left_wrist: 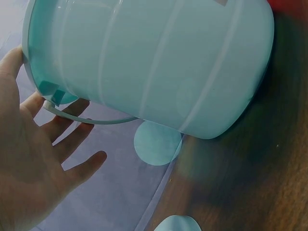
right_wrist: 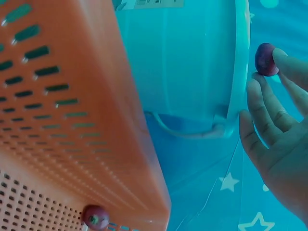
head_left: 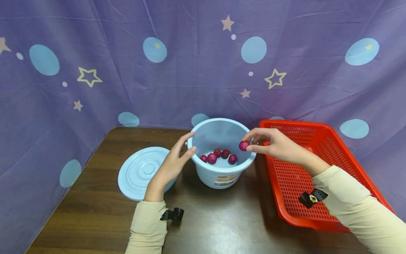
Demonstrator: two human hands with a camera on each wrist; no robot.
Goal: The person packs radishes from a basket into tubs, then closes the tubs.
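My right hand [head_left: 277,146] pinches a small purple-red radish [head_left: 243,146] between thumb and fingertips, over the right side of a light-blue plastic bucket's rim. Several similar radishes [head_left: 212,158] lie on the bottom of the bucket [head_left: 207,176], which stands upright. At the rim's left side is my left hand [head_left: 171,164], its thumb and fingers spread. In the left wrist view the fingers of that left hand [left_wrist: 41,139] lie loosely by the rim and the bucket's handle [left_wrist: 108,121], not curled around them.
A round light-blue lid [head_left: 147,169] lies on the wooden table [head_left: 95,208], left of the bucket and partly behind my left arm. Close on the right stands a red perforated basket [head_left: 276,201]; one radish [right_wrist: 95,217] sits inside it. A purple patterned curtain [head_left: 203,70] hangs behind.
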